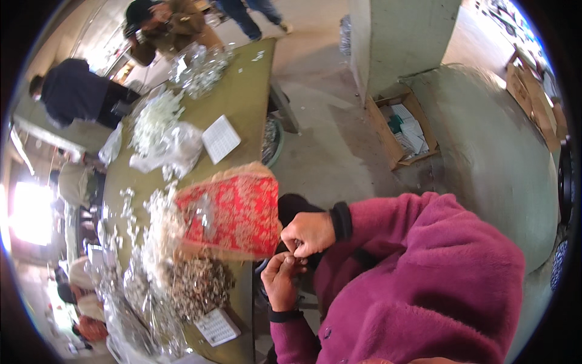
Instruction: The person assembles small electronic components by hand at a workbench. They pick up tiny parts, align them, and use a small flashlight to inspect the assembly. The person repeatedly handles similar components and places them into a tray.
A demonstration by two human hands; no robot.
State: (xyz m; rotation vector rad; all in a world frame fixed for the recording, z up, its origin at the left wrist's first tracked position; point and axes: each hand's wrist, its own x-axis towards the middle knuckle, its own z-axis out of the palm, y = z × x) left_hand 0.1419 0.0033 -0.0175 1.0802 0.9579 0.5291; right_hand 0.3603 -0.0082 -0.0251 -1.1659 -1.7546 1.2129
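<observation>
My left hand (282, 282) and my right hand (310, 233) meet just off the near edge of the table. Thumb and fingers are pinched together on both. Whatever sits between the fingertips is too small to make out. Beside my hands lies a red cloth (233, 212) with a pale floral pattern, a small piece of clear plastic resting on it. A heap of small brownish pieces (197, 288) sits on the table close to the cloth, next to a mass of whitish translucent plastic pieces (162, 233).
The long green table (239, 85) bears clear plastic bags (130, 309), another white pile (156, 121) and a white printed card (221, 139). A second card (217, 327) lies near the edge. A cardboard box (403, 130) stands on the floor. Several people are around the table.
</observation>
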